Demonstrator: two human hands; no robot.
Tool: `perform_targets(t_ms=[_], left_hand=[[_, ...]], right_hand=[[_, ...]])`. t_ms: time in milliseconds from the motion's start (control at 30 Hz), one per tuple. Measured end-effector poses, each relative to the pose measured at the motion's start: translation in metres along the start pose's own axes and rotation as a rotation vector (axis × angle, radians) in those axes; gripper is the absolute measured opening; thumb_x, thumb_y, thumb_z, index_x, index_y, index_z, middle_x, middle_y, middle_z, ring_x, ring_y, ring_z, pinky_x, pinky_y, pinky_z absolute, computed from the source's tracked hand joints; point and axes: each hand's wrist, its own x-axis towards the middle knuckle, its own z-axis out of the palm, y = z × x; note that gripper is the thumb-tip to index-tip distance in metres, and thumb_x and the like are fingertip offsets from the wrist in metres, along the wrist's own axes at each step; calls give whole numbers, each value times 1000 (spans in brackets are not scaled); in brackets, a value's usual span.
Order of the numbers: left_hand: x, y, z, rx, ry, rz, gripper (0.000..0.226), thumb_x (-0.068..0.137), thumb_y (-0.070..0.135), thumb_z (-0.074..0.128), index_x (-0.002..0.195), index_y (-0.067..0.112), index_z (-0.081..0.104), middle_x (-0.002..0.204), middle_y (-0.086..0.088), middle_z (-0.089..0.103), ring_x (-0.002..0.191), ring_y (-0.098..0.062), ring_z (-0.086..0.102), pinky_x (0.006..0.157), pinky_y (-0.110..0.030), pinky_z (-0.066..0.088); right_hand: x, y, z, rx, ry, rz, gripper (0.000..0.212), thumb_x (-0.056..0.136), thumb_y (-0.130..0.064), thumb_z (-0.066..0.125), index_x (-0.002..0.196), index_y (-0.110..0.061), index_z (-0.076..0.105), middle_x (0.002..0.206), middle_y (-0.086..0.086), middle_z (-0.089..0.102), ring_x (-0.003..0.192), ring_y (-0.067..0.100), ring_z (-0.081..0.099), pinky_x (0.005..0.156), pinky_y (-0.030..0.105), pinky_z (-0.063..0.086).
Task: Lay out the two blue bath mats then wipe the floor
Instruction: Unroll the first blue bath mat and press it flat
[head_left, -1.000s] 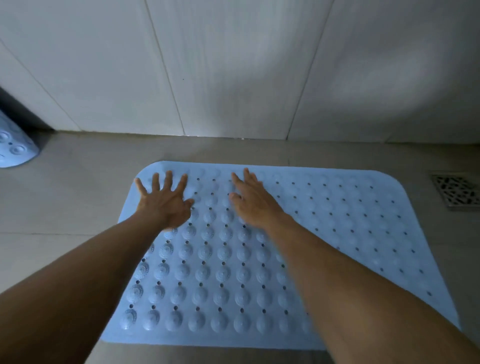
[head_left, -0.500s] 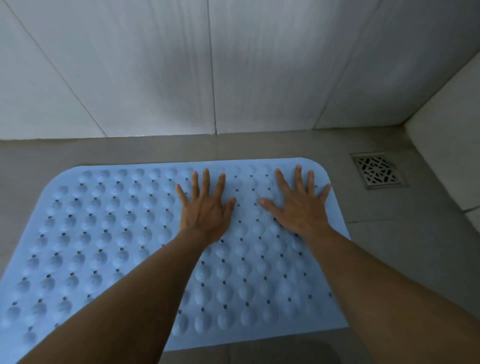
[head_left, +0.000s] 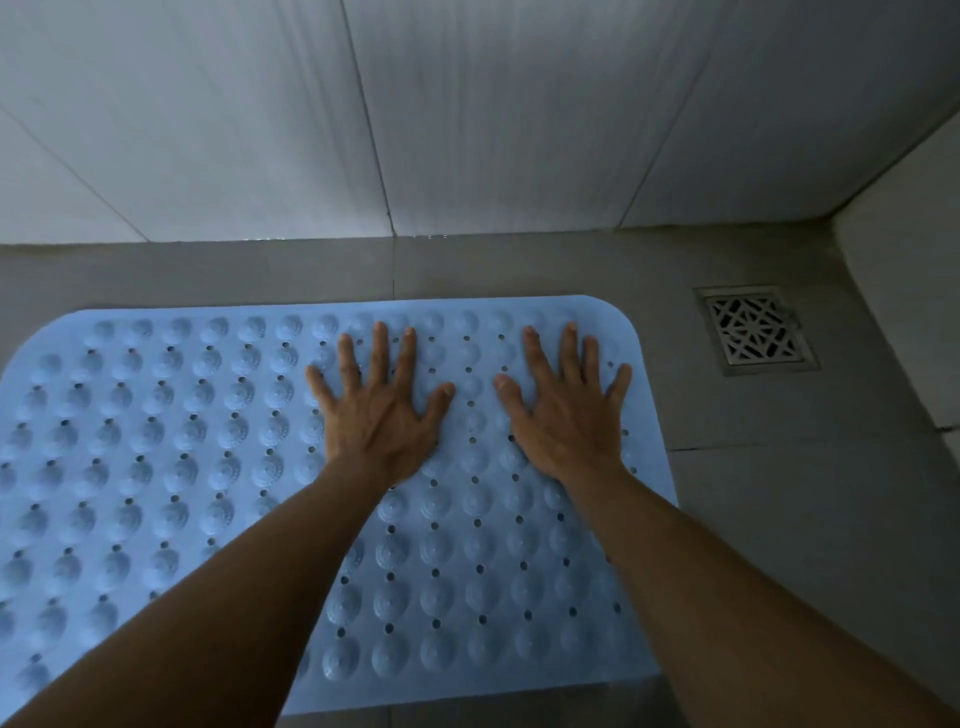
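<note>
Currently left hand (head_left: 379, 415) and right hand (head_left: 566, 421) flat, fingers spread, gripping nothing, on blue bath mat (head_left: 156, 467). Mat likely soft, floppy; lift by edge.

A: Where are the hands?
B: Both lie flat on the blue bath mat (head_left: 156, 467), fingers spread. The left hand (head_left: 382, 415) is near the mat's middle, the right hand (head_left: 569, 415) by its right edge.
A: And around the mat?
B: Grey floor (head_left: 779, 519). A metal drain (head_left: 756, 330) sits just right of the mat's far corner; the tiled wall (head_left: 467, 130) rises beyond it.
</note>
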Motion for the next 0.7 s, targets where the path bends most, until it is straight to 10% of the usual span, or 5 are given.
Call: perform_targets(t_ms=[700], left_hand=[[-2,-21,-18,-163,-128,89,76,99,61,9,157,16,-15,166,-1,-15,151,-26,-19,120,-56,-13]], right_hand=[[-19,-13,-12,8,-107,57,75,97,-68,6,155,-31,-25,163,12,-27,151,30,-24,118,62,-13]])
